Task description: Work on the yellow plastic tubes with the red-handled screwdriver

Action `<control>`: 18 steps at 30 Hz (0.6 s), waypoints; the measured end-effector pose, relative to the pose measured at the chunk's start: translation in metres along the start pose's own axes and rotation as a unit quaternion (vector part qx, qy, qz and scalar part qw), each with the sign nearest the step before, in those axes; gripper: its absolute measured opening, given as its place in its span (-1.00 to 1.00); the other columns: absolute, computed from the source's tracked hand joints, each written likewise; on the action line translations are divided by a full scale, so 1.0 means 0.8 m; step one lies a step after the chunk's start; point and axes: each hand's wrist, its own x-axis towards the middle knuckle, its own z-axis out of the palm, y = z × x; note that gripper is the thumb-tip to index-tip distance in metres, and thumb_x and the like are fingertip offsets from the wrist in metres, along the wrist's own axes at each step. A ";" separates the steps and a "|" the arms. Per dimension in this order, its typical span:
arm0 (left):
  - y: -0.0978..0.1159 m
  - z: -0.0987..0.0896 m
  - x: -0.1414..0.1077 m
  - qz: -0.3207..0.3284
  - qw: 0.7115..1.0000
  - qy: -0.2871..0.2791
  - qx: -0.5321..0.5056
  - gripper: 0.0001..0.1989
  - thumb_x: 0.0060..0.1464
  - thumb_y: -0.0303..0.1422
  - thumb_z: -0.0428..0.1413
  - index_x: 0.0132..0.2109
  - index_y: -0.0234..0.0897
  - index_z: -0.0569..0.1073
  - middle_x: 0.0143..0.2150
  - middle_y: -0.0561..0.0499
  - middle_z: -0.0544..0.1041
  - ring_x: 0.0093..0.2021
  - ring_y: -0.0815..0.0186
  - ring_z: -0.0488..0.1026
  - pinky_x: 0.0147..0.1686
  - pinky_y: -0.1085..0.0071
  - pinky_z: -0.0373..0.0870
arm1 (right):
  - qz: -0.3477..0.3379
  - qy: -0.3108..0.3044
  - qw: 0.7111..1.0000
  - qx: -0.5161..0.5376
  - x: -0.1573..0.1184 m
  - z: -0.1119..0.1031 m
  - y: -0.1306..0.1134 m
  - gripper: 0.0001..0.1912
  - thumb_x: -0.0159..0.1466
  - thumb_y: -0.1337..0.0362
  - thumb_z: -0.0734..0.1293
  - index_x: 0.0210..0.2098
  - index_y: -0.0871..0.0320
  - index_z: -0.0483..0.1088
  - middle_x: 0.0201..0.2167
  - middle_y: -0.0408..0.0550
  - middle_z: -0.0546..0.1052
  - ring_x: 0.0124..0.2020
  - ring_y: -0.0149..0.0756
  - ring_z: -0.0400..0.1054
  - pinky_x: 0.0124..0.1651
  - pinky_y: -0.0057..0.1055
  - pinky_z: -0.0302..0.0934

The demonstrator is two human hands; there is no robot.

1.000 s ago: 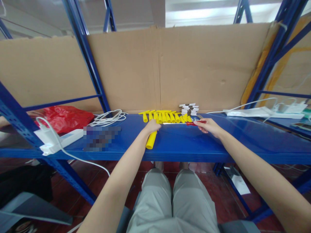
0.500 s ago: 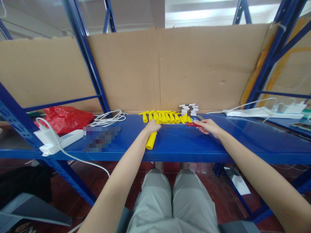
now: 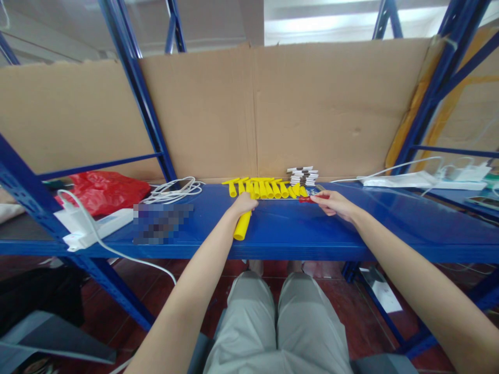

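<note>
My left hand (image 3: pixel 244 203) grips the top of a yellow handle (image 3: pixel 241 226) that lies on the blue shelf (image 3: pixel 288 231) and points toward me. My right hand (image 3: pixel 336 204) holds a small red-handled tool (image 3: pixel 310 198) by its end, flat on the shelf. A thin metal strip (image 3: pixel 278 199) lies between the two hands. Just behind them, a row of several yellow T-shaped handles (image 3: pixel 265 187) lies side by side, with a small stack of black-and-white pieces (image 3: pixel 304 176) at its right end.
A coiled white cable (image 3: pixel 173 190), a red plastic bag (image 3: pixel 103 190) and a white power strip with charger (image 3: pixel 91 226) sit on the left. Another white power strip with cables (image 3: pixel 413 180) lies on the right. Cardboard (image 3: pixel 249 109) backs the shelf, and blue uprights (image 3: pixel 144 98) stand left and right.
My right hand has drawn slightly left and nearer with the red tool. My left hand and the yellow handle have stayed put.
</note>
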 end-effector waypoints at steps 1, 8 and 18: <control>0.000 0.000 0.000 -0.002 1.000 0.000 0.000 -0.87 -0.10 -0.60 0.03 -0.51 -0.37 0.40 -0.61 -0.02 0.41 -0.60 0.33 0.39 -0.53 0.47 0.31 | -0.004 -0.007 1.000 0.002 -0.001 0.000 0.000 -0.41 -0.13 -0.08 0.58 -0.37 0.15 0.29 -0.75 -0.38 0.14 -0.74 -0.61 -0.07 -0.70 -0.61 -0.25; -0.003 0.001 0.002 0.002 1.000 0.000 -0.018 -0.87 -0.14 -0.62 0.04 -0.52 -0.35 0.40 -0.66 0.03 0.38 -0.59 0.33 0.39 -0.51 0.47 0.31 | -0.005 0.024 1.000 0.006 0.001 0.001 -0.003 -0.37 -0.23 -0.11 0.60 -0.49 0.15 0.25 -0.73 -0.30 0.22 -0.73 -0.62 -0.02 -0.71 -0.61 -0.26; 0.000 0.000 -0.001 0.007 1.000 -0.006 -0.021 -0.82 -0.13 -0.63 0.04 -0.57 -0.32 0.34 -0.69 0.07 0.32 -0.64 0.38 0.35 -0.56 0.50 0.26 | 0.037 0.038 0.997 -0.057 0.001 0.001 -0.004 -0.41 -0.11 -0.18 0.53 -0.56 0.20 0.29 -0.68 -0.22 0.27 -0.71 -0.63 -0.02 -0.71 -0.58 -0.24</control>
